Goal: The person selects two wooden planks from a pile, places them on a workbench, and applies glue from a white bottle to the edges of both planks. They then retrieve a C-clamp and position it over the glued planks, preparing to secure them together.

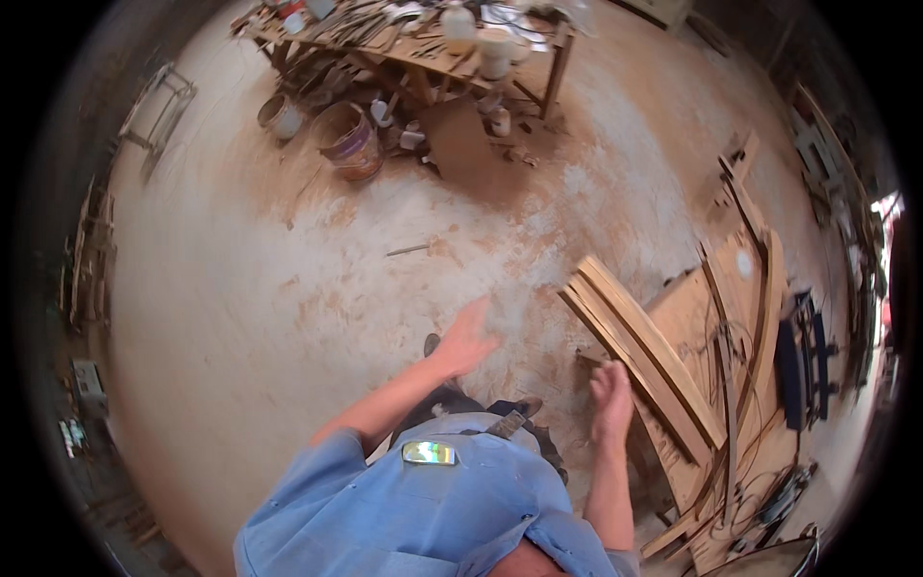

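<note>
My left hand (465,342) hangs over the dusty floor in front of my body. It is a little blurred, with fingers loosely stretched out and nothing seen in them. To the right, my right hand (611,396) is raised beside a stack of long wooden pieces (642,354). Its fingers are apart and slightly bent, and no object shows in it. Whether it touches the wood I cannot tell. The wooden pieces lie side by side at a slant on a wooden workbench (681,310).
Curved wooden strips (766,317), cables and a dark blue tool or rack (800,361) are on the right. Ahead, a cluttered table (413,56) holds containers and scraps. Below it stand a bucket (350,146) and a brown board (457,139). A thin stick (408,250) lies on the floor.
</note>
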